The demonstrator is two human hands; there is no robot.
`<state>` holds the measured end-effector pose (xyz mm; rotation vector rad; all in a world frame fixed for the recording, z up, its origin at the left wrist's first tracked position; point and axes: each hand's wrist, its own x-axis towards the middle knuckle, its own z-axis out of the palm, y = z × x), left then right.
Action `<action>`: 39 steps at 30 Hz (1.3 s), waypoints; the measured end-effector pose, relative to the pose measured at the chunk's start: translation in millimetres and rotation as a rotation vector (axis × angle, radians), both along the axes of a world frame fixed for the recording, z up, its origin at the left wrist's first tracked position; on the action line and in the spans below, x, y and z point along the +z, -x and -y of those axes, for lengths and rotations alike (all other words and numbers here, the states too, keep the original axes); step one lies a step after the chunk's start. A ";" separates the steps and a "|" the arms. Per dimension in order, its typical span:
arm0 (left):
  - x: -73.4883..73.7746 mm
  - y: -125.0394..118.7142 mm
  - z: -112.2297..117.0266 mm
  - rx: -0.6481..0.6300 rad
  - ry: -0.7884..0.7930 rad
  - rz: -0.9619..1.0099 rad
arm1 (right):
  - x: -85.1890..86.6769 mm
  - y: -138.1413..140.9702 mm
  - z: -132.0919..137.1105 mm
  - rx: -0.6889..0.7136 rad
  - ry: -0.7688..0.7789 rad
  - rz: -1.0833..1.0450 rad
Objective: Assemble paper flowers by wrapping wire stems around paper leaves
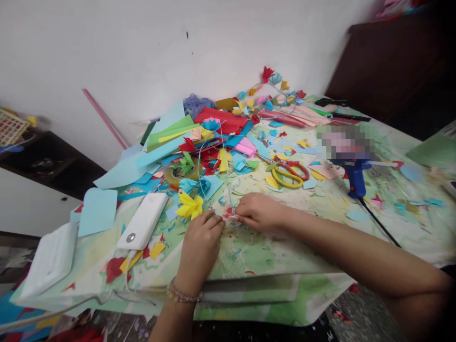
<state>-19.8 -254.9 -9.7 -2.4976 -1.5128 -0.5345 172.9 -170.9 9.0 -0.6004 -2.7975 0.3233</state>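
Observation:
My right hand (260, 212) is closed in a pinch at the lower end of a thin light blue cord (228, 183). The cord runs up and away across the table. Close beside it, my left hand (204, 242) has its fingers curled together near the table top; what they hold is hidden. Just beyond those fingers sits a yellow paper flower (190, 205). Farther up, along the cord's left strand, are a blue paper flower (195, 184), a green paper flower (186, 162) and a red one (187, 145).
A blue glue gun (355, 178) with a black cable rests at right. Scissors (288, 175) with yellow and red handles lie among paper scraps. A tape roll (173, 176) is partly covered. At left are a white power bank (144, 221) and a white box (50, 259). Coloured sheets (167, 135) pile behind.

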 end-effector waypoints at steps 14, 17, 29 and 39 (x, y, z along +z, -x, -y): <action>-9.7 -4.9 3.1 -0.051 -0.011 0.077 | -3.8 -0.2 -2.1 -0.045 0.039 0.040; -5.8 -6.3 6.2 -0.035 0.053 0.078 | -3.2 0.1 -1.5 -0.058 0.038 0.022; 1.0 -13.5 6.1 0.040 0.142 0.004 | -3.7 -1.7 -2.8 -0.104 0.249 -0.063; -0.6 -13.1 7.2 0.045 0.126 -0.014 | -6.3 -1.4 -5.7 -0.296 0.413 -0.097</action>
